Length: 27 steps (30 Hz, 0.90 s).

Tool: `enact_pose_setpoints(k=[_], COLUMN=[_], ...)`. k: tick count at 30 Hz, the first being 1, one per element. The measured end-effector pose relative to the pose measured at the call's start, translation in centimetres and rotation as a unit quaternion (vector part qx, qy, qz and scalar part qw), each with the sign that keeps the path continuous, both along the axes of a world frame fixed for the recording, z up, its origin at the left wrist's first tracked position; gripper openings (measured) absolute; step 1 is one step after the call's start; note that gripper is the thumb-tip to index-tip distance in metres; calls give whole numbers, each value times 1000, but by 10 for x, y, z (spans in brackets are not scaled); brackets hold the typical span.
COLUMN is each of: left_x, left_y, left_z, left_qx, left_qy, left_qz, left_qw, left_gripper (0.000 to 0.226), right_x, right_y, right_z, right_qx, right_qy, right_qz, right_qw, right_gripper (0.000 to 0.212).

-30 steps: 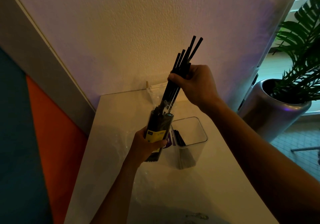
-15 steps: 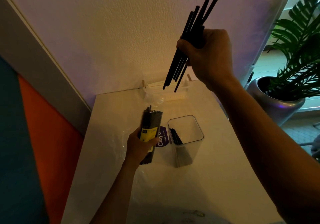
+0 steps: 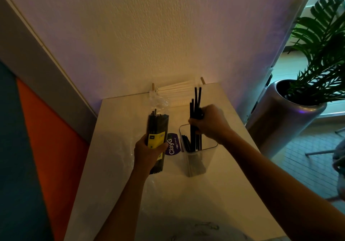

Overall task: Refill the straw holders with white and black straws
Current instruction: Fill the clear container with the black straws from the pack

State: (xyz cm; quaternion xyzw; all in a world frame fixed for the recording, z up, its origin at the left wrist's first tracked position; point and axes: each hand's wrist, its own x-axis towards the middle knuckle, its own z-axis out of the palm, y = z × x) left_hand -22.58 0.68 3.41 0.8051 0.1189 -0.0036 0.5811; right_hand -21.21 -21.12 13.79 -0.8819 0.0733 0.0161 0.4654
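Note:
My left hand [image 3: 147, 150] grips an opened clear pack of black straws [image 3: 157, 125] with a yellow label, upright above the white table [image 3: 119, 166]. My right hand [image 3: 210, 122] grips a bunch of several black straws [image 3: 196, 102], their lower ends inside the clear square straw holder [image 3: 209, 147]. A few other black straws lean in the holder's left corner. White straws [image 3: 177, 89] lie in a holder with wooden pegs against the back wall.
A purple ClayGo label [image 3: 172, 145] sits between the pack and the holder. Clear plastic wrapping [image 3: 155, 190] lies on the near table. A silver planter [image 3: 285, 117] with a palm stands on the floor to the right. The wall bounds the table's far edge.
My right hand pulled the bunch of black straws out of the pack, lifted it high, then brought it down into the clear holder. The left hand with the pack stayed nearly still.

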Motion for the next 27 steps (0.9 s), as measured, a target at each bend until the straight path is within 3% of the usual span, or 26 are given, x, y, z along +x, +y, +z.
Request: enact_pose_setpoints(k=[7, 13, 18, 24, 27], left_x=[-2, 1, 3, 3, 4], left_y=[-5, -5, -5, -10, -11], left_z=[4, 11, 13, 10, 11], left_qx=[-2, -3, 8, 39, 53], left_qy=[-10, -21, -28, -29, -34], left_qz=[-10, -21, -25, -51, -56], left_qw=[1000, 1000, 999, 998, 996], left_gripper=[55, 55, 55, 53, 50], right_x=[1, 6, 8, 20, 25], right_y=[7, 10, 11, 3, 6], right_z=[-38, -35, -34, 4, 29], right_qx=[-45, -160, -181, -139, -103], right_qy=[145, 148, 126, -36, -171], right_qz=[54, 145, 151, 62, 37], right_qw=[987, 965, 964, 988, 979], right_gripper=[32, 35, 40, 12, 13])
